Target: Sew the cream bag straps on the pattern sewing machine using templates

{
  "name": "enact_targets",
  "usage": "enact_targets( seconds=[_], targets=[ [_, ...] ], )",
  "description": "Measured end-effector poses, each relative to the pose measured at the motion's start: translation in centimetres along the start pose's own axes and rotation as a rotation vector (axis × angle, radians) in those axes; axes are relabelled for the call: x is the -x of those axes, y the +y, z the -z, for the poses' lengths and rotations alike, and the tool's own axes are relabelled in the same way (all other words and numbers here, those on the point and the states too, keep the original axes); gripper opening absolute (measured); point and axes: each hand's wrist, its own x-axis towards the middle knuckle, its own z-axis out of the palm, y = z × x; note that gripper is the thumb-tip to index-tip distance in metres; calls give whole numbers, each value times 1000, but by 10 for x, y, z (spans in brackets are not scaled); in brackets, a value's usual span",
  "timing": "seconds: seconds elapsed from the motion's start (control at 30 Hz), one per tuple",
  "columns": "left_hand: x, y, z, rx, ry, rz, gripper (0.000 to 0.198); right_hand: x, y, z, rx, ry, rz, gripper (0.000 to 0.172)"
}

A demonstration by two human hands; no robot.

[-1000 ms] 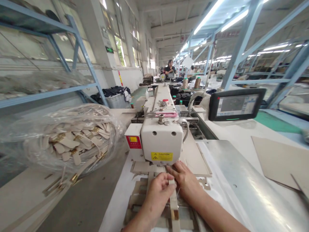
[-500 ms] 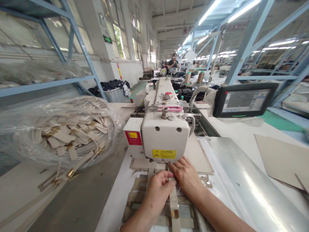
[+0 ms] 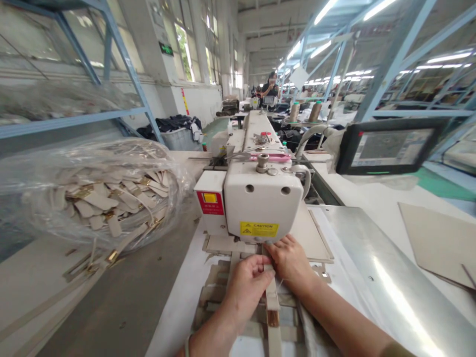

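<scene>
A beige strap [image 3: 272,296] with a metal-coloured fitting runs toward me from beneath the white sewing machine head [image 3: 263,203]. My left hand [image 3: 248,281] pinches the strap between thumb and fingers, just in front of the head. Close beside it, my right hand [image 3: 292,260] has its fingers bent in at the strap's far end, by the lower edge of the head. Part of those fingertips and the needle area are hidden. Under both hands lies a beige slotted template [image 3: 213,297] on a white sheet.
At left, a clear plastic bag [image 3: 163,163] holds several beige straps with gold-coloured fittings; some trail over the table. A screen [image 3: 394,146] stands at right, near a metal plate [image 3: 357,238] and beige board [image 3: 442,238]. Pink-handled tweezers [image 3: 273,157] lie on the machine. Another person [image 3: 270,89] is far behind.
The camera view has shifted slightly, moving the machine a little right in the picture. Both hands keep nearly the same place and grip at the strap.
</scene>
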Motion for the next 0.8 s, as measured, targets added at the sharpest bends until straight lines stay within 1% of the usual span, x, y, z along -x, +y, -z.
enact_targets(
  seconds=[0.13,0.27,0.33,0.4,0.47,0.63,0.8],
  targets=[
    [0,1,-2,13,14,-3,28,-4,-1,0,-4,-32,-10,16],
    [5,2,-1,27,35,9,34,0,1,6,-42,-53,10,12],
    [6,3,0,31,43,16,38,6,3,10,-66,-44,20,18],
    [7,2,0,30,48,14,41,13,4,12,-79,-29,16,31],
    [7,2,0,23,50,4,40,17,4,11,-82,-24,-5,35],
    [7,-3,2,23,38,7,43,13,-2,3,-78,-16,-91,32],
    [4,-6,3,23,41,27,47,9,-5,5,-84,-26,-88,32]
  ],
)
